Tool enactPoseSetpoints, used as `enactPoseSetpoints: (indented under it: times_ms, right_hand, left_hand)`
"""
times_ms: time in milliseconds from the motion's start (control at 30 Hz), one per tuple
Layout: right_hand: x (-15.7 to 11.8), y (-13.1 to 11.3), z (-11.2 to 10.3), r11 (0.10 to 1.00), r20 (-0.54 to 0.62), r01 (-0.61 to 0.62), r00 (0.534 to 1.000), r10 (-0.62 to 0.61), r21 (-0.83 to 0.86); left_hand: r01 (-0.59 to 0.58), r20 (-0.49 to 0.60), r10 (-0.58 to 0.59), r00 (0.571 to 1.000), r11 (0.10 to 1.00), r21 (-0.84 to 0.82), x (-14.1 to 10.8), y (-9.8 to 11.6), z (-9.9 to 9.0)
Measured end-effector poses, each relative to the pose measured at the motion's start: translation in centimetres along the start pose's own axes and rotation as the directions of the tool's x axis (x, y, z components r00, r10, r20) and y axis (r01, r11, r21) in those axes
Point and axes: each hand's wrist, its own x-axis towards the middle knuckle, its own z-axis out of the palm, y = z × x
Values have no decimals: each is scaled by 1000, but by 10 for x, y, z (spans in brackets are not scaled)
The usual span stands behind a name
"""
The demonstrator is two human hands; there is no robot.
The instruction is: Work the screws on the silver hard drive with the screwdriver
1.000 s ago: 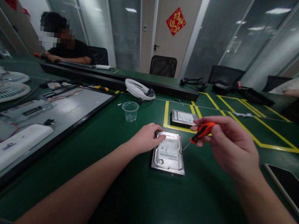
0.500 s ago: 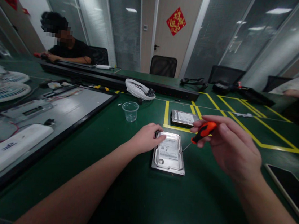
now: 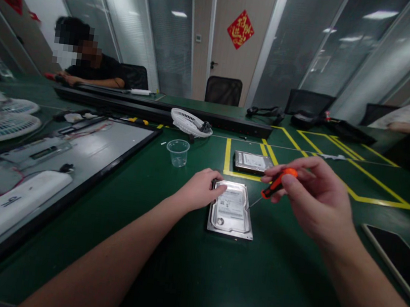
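Observation:
A silver hard drive (image 3: 233, 212) with a white label lies flat on the green table (image 3: 190, 276). My left hand (image 3: 204, 188) grips its upper left edge, thumb on top and fingers over the far side. In my right hand (image 3: 308, 191) is a screwdriver (image 3: 279, 182) with an orange and black handle, tilted so that its thin shaft reaches the drive's right edge. Behind them a second hard drive (image 3: 251, 162) rests inside yellow tape lines. A clear plastic cup (image 3: 178, 153) stands beyond my left hand.
At the left lies a large black-framed panel (image 3: 115, 150) with electronic parts on it. A white fan grille (image 3: 191, 123) sits behind the cup, before a long black bar (image 3: 231, 123). A phone (image 3: 395, 261) lies at the right. A person (image 3: 99, 68) sits across the table.
The thumb and fingers of my right hand have shifted round the screwdriver's handle. My left hand and the hard drive have stayed in place.

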Motion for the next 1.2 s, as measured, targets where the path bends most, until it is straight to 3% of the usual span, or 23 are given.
enactPoseSetpoints:
  times_ms: [267, 533, 767, 967, 1200]
  right_hand:
    - [2, -2, 1, 991, 14, -95, 995, 94, 91]
    - [0, 0, -1, 999, -33, -21, 999, 20, -25]
    - [0, 0, 1, 1000, -3, -10, 1000, 10, 9]
    - [2, 1, 0, 994, 25, -80, 997, 78, 77]
    - [1, -1, 0, 997, -26, -18, 1000, 16, -79]
  left_hand:
    - [9, 7, -9, 1000, 1000, -2, 0, 0, 0]
    - [7, 12, -7, 1000, 1000, 6, 0, -1, -1]
    - [7, 3, -7, 1000, 1000, -1, 0, 0, 0]
    - [0, -4, 0, 1000, 1000, 15, 0, -1, 1]
    - [-3, 0, 3, 1000, 1000, 3, 0, -2, 1]
